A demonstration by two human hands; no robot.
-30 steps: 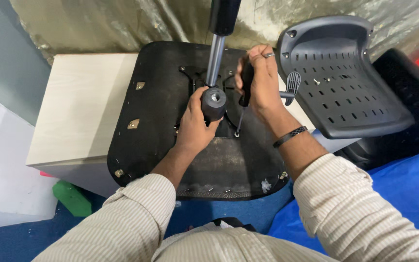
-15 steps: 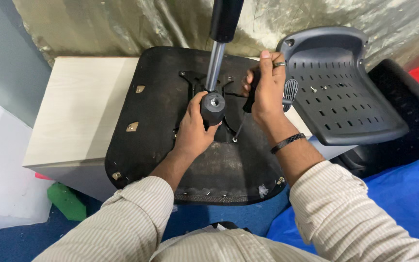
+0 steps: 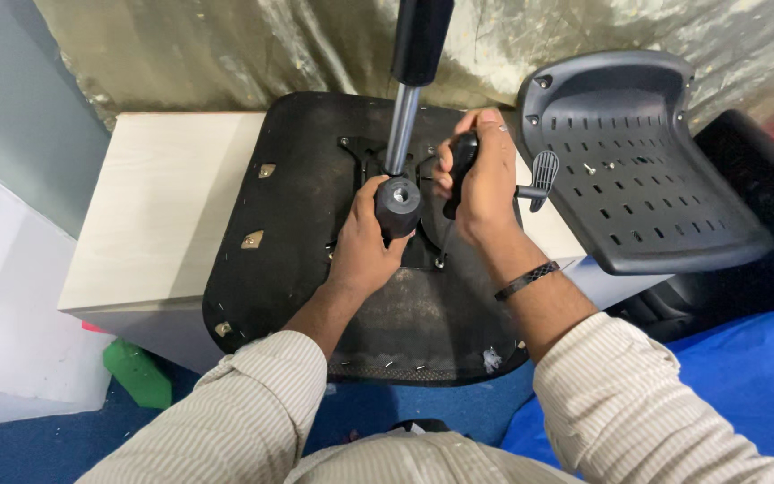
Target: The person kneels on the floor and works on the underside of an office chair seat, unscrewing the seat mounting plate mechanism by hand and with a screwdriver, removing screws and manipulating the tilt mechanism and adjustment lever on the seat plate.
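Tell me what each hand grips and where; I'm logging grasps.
The right hand is closed around a screwdriver by its black handle. The left hand grips the black collar at the foot of the gas cylinder.

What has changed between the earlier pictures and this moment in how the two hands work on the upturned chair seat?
The right hand, gripping the black screwdriver handle, has shifted slightly up the seat's underside, away from the person. Nothing was newly taken hold of or let go. The left hand stays wrapped around the black cylinder at the gas-lift post. The seat, the pale cabinet and the perforated backrest are unmoved.
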